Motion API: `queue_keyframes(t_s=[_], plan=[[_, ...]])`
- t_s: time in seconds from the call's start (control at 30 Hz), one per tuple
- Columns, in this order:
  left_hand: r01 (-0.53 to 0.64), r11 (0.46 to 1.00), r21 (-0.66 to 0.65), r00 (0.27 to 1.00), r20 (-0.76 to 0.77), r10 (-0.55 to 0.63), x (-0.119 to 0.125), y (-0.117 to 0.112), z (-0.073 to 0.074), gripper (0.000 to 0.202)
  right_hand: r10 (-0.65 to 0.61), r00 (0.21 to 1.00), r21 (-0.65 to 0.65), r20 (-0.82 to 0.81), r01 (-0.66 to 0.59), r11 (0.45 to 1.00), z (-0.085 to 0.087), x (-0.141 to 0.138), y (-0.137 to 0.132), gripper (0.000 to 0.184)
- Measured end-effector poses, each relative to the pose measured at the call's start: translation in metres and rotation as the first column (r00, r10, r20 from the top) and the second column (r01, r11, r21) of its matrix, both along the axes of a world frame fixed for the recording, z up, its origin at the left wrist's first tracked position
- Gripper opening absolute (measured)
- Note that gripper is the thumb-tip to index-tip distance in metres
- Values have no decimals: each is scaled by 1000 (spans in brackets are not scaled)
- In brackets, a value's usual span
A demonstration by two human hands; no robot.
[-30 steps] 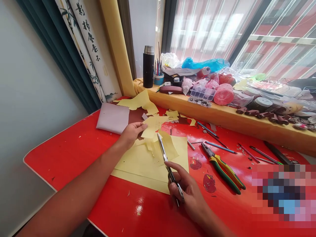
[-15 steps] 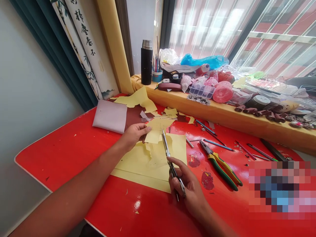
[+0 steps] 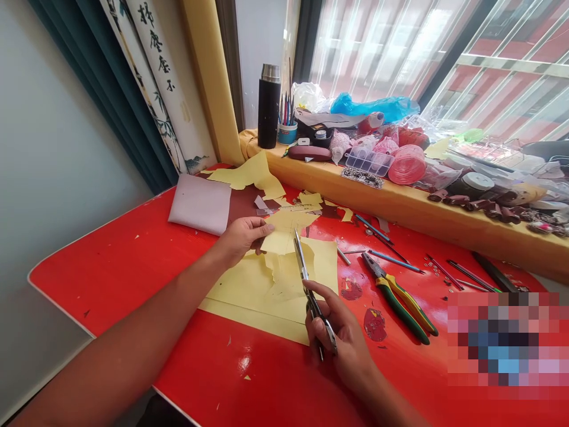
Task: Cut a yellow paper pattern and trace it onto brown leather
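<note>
One paper piece (image 3: pixel 284 236) is hovering over the far edge of the yellow sheet (image 3: pixel 246 295), the left hand (image 3: pixel 242 238) pinching it; the right hand (image 3: pixel 335 325) is gripping scissors (image 3: pixel 300 257), their tips now reaching further up it, so cutting is seemingly advancing.

Bare forearms (image 3: pixel 151 326) taper to narrower wrists (image 3: pixel 219 255), and the left hand (image 3: pixel 245 238) and right hand (image 3: pixel 338 329) have bare fingers (image 3: pixel 323 292).
</note>
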State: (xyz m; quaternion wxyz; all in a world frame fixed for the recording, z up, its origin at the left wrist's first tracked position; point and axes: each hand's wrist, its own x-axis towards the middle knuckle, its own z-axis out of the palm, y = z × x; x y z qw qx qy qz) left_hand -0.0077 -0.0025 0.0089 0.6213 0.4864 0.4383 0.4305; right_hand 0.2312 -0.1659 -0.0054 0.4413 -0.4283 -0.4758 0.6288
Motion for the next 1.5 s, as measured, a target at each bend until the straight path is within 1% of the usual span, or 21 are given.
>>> queue_keyframes(t_s=[0.23, 0.5, 0.83, 1.2, 1.5], plan=[[-2, 1000, -16, 999, 34, 2, -1, 1, -1, 39, 6, 1000, 22, 9, -6, 1000, 1, 0, -1, 63], [36, 998, 48, 999, -27, -35, -4, 1, -1, 38, 17, 1000, 36, -14, -16, 999, -1, 0, 0, 63], [26, 996, 85, 996, -85, -19, -3, -3, 9, 38, 16, 1000, 18, -21, -16, 1000, 0, -1, 0, 61], [33, 994, 107, 990, -139, -18, -4, -5, 16, 36, 26, 999, 25, 33, -27, 999, 0, 1, 0, 64], [44, 993, 114, 992, -119, -30, -9, -2, 10, 34, 27, 999, 24, 30, -27, 999, 0, 2, -1, 62]])
